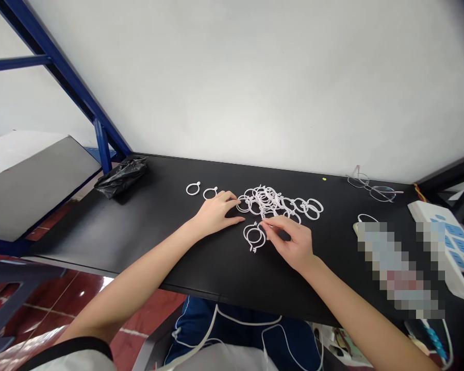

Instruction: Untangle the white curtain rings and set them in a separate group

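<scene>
A tangled pile of white plastic rings (268,198) lies on the black desk; each ring seems to have a small eyelet. My left hand (218,214) rests at the pile's left side, thumb and fingers apart, with nothing held between them. My right hand (292,239) is in front of the pile, thumb and forefinger pinched on the edge of a white ring (246,242). That ring overlaps another one on the desk. Two more white rings lie apart to the left, a whole one (193,189) and one (208,194) partly hidden behind my left hand.
A crumpled black plastic bag (121,178) sits at the desk's left end. On the right are eyeglasses (375,190), a blurred-out phone-like object (394,273) and a white power strip (444,232). A white wall stands behind; white cables (209,330) hang over my lap.
</scene>
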Demonstrator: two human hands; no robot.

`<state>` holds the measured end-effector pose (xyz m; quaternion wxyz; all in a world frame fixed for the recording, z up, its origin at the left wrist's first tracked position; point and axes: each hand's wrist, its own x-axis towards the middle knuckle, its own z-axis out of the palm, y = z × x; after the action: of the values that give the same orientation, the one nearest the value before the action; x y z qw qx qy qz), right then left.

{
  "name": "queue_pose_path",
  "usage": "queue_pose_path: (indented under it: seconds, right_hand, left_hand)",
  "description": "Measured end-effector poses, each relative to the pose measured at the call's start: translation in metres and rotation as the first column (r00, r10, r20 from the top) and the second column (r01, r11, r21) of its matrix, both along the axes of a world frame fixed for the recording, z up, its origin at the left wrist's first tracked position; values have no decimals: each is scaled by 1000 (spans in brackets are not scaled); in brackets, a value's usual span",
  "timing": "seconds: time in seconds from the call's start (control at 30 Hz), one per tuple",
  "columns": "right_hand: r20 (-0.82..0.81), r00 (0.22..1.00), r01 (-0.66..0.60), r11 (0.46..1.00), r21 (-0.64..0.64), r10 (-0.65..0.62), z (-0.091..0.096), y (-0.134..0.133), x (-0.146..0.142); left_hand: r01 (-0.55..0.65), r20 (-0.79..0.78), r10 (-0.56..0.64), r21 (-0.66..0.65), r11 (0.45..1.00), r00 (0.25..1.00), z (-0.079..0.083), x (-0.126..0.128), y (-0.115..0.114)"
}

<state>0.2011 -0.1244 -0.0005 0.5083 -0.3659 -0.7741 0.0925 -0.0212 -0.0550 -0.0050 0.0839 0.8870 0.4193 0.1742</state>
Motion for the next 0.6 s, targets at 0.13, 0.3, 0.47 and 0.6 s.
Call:
queue_pose_path:
  seconds: [0.13, 0.3, 0.47, 0.6]
  right_hand:
    - [112, 992, -44, 996, -78, 53, -4, 2, 0]
    - [220, 975, 25, 977, -210, 22, -7, 4, 1]
    - [266, 964, 58, 959, -277, 19, -9, 6, 1]
    - [262, 965, 60, 964, -261, 11, -9, 7, 1]
  left_hand:
    - [0, -1, 0, -5, 1000, 1000, 0, 0, 0]
    - [17, -2, -17, -11, 1000, 1000, 1, 0, 0]
    - [50, 24, -50, 5, 999, 998, 1, 1, -2]
    - [38, 89, -42, 50, 998, 995, 2, 2, -5]
